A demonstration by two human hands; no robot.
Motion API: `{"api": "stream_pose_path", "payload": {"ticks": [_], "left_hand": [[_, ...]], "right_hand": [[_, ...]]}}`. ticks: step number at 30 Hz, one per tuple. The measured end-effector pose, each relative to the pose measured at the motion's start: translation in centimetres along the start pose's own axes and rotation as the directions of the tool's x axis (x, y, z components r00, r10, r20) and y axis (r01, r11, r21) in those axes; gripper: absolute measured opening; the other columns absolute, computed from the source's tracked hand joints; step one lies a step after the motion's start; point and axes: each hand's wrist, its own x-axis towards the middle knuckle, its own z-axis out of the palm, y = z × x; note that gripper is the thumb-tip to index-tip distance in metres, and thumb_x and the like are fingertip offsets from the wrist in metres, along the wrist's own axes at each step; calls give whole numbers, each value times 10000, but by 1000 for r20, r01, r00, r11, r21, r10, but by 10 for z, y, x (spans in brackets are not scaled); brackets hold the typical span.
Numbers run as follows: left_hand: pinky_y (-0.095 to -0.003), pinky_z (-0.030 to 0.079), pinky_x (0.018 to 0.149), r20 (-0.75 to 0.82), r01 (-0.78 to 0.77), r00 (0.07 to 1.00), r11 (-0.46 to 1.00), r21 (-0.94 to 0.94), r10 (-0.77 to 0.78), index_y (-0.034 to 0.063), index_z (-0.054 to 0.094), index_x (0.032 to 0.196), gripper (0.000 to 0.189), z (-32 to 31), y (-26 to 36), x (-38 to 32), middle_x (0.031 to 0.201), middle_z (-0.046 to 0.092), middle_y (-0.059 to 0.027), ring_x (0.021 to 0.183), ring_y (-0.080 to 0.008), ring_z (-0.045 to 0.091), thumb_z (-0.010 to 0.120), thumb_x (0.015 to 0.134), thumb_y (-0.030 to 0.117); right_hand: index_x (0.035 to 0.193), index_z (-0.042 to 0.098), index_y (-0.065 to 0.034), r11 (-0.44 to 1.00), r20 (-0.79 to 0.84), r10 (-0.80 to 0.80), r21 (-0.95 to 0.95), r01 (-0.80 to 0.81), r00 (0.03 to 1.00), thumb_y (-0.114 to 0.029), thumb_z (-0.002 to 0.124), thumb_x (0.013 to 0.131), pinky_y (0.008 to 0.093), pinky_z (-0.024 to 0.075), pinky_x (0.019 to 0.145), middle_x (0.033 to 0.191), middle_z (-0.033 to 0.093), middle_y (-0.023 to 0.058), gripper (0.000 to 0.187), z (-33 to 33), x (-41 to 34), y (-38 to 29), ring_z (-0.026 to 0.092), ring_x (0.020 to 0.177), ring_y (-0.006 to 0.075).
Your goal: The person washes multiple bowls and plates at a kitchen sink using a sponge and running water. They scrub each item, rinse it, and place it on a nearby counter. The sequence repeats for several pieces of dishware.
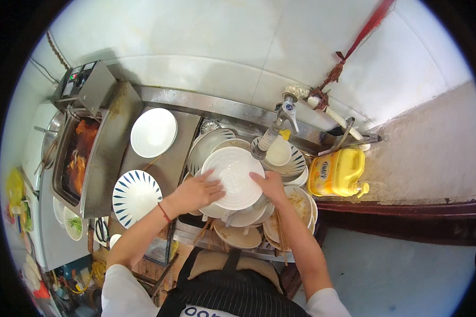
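A round white plate [238,180] lies level beneath the faucet [267,136], over a heap of dishes in the sink. My right hand [270,185] grips its right edge, thumb on top and the other fingers hidden below. My left hand [196,193] rests with fingers spread over the plate's left edge; whether it grips is not clear. Food-smeared plates [299,206] and wooden chopsticks [279,233] crowd the right side of the heap. Behind the held plate, a blue-striped plate [202,148] leans among the others.
On the steel counter [168,134] to the left sit a white plate [154,132] and a blue-patterned plate [137,198]. Further left is a steel vat [111,138] of reddish liquid. A yellow detergent jug [335,172] stands right of the sink, below a pipe [337,119].
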Motion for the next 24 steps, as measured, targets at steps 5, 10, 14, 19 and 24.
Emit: {"api": "stream_pose_path", "payload": {"ticks": [5,10,14,19,24], "left_hand": [[-387,517,760,26,206,978,933,-295,-207,100,656,1062,246,-19,30,10,932,670,-60,823,-266,651,634,825,164],[-385,480,575,28,454,873,790,-412,-488,46,645,998,196,-20,48,34,782,625,-153,699,-376,610,635,894,212],[-365,478,597,9,547,762,635,-546,-648,5,634,969,195,-9,43,39,768,637,-187,659,-366,610,649,880,178],[-348,490,594,166,578,706,425,-697,-689,-25,649,1011,250,-5,36,43,775,679,-154,639,-254,647,654,885,191],[-261,493,607,364,450,469,-137,-882,-805,-68,664,993,277,-18,34,42,858,693,-82,692,-111,624,683,891,189]], "right_hand": [[930,678,46,827,-42,173,549,-122,984,-418,562,943,286,460,701,847,678,84,479,24,1,-10,583,731,131],[1126,594,65,897,-343,-133,357,260,930,-405,423,1010,343,454,783,907,666,166,513,61,-37,-30,589,830,214],[1210,570,41,928,-301,-266,176,327,916,-323,419,1020,377,407,953,1120,619,225,438,72,-88,-41,571,1072,296],[1264,544,42,873,-208,-472,27,487,857,-257,465,1006,360,306,1098,1360,471,283,403,66,-87,-35,429,1316,355],[1331,503,17,739,-101,-150,650,180,983,-526,327,1004,339,300,1098,1396,481,155,658,51,-35,-18,431,1301,252]]}}
